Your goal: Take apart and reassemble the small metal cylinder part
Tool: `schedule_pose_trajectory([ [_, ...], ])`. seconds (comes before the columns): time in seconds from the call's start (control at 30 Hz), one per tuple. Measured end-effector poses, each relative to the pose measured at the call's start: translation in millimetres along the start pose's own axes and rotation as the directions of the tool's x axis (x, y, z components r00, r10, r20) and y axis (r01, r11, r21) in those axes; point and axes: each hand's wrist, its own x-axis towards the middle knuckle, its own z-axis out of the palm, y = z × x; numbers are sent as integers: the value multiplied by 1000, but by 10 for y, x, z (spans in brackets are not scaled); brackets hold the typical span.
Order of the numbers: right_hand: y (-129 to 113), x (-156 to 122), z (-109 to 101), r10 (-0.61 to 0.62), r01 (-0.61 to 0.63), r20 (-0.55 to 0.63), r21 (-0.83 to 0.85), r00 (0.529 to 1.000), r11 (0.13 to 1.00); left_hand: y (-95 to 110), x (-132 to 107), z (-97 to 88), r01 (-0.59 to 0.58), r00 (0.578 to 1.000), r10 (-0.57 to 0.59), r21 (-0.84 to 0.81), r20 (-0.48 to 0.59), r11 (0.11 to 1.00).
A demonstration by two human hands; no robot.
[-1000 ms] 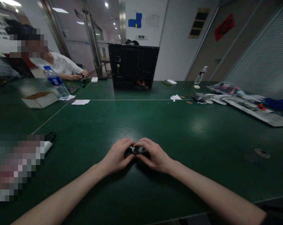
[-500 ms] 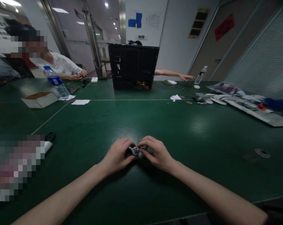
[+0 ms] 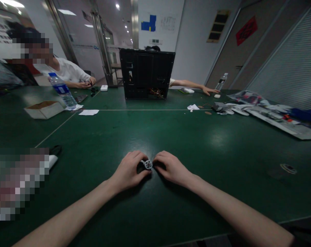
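Observation:
Low over the green table (image 3: 155, 133), my left hand (image 3: 131, 168) grips a small silvery round part (image 3: 148, 165) between thumb and fingers. The part has a ring-shaped face with holes and a short arm on its left; its exact kind is too small to tell. My right hand (image 3: 172, 168) is just right of it, fingers curled and pressed together close to the ring's edge. Whatever those fingertips hold, if anything, is hidden. A narrow gap shows between the right fingertips and the ring.
Ahead stands a black computer case (image 3: 147, 72). To the left are an open cardboard box (image 3: 44, 110) and a water bottle (image 3: 62, 91). A round-topped object (image 3: 288, 168) sits at right. Two other people sit across the table; one reaches a hand (image 3: 209, 90) towards a bottle (image 3: 221, 82).
My right fingers have drawn back slightly from the ring's face, uncovering it. My left hand has hardly moved. The other person's hand at the far right has shifted a little rightward.

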Motion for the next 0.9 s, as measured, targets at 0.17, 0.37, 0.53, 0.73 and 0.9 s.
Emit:
schedule_pose_trajectory([
  [0.17, -15, -4, -5, 13, -13, 8, -25, 1000, 1000, 1, -4, 5, 10, 1000, -10, -13, 4, 1000],
  [0.37, -48, -14, -29, 27, -27, 0, 40, 1000, 999, 6, -6, -8, 8, 1000, -8, -25, 19, 1000],
  [0.53, -97, -18, -20, 0, 0, 4, 140, 1000, 990, 14, -16, -9, 11, 1000, -12, -44, -10, 999],
  [0.73, -96, 18, 44, 5, -4, -6, 144, 1000, 990, 25, -25, -24, 12, 999, -13, -60, -29, 998],
  [0.9, -100, 33, 83, 35, -31, -29, 118, 999, 992, 31, -17, -23, 43, 999, -44, -61, -11, 997],
])
